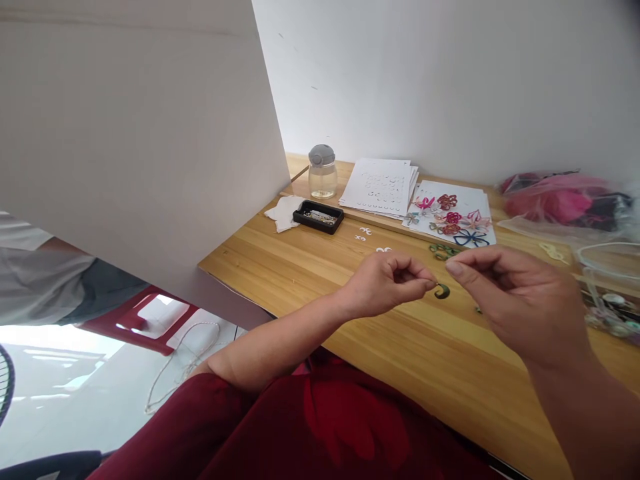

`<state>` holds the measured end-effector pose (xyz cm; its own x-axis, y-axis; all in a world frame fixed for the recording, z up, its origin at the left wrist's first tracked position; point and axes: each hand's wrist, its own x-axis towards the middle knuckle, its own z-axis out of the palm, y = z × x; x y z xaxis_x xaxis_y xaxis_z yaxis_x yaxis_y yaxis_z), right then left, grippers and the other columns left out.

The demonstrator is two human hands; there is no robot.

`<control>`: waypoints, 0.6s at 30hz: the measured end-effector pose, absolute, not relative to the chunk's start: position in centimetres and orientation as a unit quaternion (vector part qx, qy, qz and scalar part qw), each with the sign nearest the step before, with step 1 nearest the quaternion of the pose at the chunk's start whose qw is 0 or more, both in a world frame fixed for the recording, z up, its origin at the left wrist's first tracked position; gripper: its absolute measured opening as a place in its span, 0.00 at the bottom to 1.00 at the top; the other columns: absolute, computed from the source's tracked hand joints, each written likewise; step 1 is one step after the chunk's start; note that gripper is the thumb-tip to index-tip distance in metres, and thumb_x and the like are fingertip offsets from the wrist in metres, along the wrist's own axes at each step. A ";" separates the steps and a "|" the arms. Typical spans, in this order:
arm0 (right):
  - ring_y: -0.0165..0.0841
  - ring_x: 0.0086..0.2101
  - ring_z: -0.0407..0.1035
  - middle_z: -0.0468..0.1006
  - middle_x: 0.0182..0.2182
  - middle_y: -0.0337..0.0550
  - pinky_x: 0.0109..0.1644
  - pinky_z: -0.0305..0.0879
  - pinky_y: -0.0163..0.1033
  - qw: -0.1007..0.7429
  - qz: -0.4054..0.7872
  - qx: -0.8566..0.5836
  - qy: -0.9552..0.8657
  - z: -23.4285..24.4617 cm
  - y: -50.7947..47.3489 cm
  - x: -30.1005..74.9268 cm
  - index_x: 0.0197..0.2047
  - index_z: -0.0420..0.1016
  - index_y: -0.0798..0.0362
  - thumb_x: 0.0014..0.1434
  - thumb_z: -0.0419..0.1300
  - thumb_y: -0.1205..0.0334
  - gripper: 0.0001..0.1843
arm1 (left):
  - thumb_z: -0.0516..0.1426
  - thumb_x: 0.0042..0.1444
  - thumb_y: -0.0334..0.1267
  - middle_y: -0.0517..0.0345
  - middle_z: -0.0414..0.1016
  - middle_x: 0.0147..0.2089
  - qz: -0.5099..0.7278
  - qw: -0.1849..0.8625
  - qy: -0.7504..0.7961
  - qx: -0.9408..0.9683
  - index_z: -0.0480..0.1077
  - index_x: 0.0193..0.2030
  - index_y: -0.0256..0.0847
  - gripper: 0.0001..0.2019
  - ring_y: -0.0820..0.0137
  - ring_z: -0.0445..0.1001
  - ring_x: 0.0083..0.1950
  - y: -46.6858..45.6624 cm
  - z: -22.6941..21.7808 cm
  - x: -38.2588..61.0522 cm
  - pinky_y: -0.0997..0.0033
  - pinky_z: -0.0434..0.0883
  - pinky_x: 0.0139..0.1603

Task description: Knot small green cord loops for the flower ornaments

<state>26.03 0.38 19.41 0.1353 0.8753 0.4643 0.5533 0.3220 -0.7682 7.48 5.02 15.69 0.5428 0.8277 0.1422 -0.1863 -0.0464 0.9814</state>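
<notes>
Between thumb and index finger, my left hand point(385, 285) pinches one end of a small dark green curved piece point(443, 292), which hangs like a hook over the wooden table. My right hand point(520, 300) is close by on the right, its thumb and index finger pressed together. What it pinches, perhaps something very thin, is too small to make out. Behind the hands lie several green looped pieces point(439, 251), partly covered by my right fingers. Small white curved pieces point(365, 231) are scattered on the table beyond my left hand.
A black tray point(327, 227) of small parts sits on white tissue point(286, 213), near a lidded bottle point(323, 179). Paper sheets point(379, 187) and colourful flower ornaments point(453, 218) lie at the back. Pink mesh point(565, 203) and a clear bag point(607, 267) occupy the right. A tall panel point(145, 127) borders the left.
</notes>
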 end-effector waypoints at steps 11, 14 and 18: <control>0.23 0.19 0.56 0.70 0.21 0.34 0.22 0.54 0.33 0.525 0.555 -0.501 -0.406 14.4 0.7 24.2 0.27 0.82 0.48 0.37 0.84 0.42 0.24 | 0.75 0.48 0.50 0.58 0.77 0.30 0.464 0.640 0.292 0.539 0.77 0.35 0.34 0.21 0.78 0.71 0.30 5.8 14.5 8.0 0.75 0.69 0.34; 0.26 0.21 0.58 0.70 0.20 0.35 0.24 0.55 0.35 0.505 0.498 -0.529 -0.466 14.2 -0.8 23.7 0.29 0.83 0.48 0.48 0.79 0.43 0.19 | 0.71 0.55 0.43 0.57 0.79 0.32 0.488 0.585 0.340 0.552 0.77 0.36 0.34 0.13 0.77 0.73 0.31 5.9 13.9 8.2 0.74 0.71 0.36; 0.31 0.25 0.64 0.78 0.26 0.40 0.29 0.60 0.40 0.467 0.258 -0.578 -0.617 15.9 -2.2 24.2 0.35 0.85 0.45 0.62 0.71 0.51 0.09 | 0.68 0.58 0.40 0.55 0.80 0.34 0.492 0.504 0.356 0.614 0.78 0.35 0.35 0.09 0.76 0.74 0.33 5.6 13.6 8.2 0.74 0.71 0.37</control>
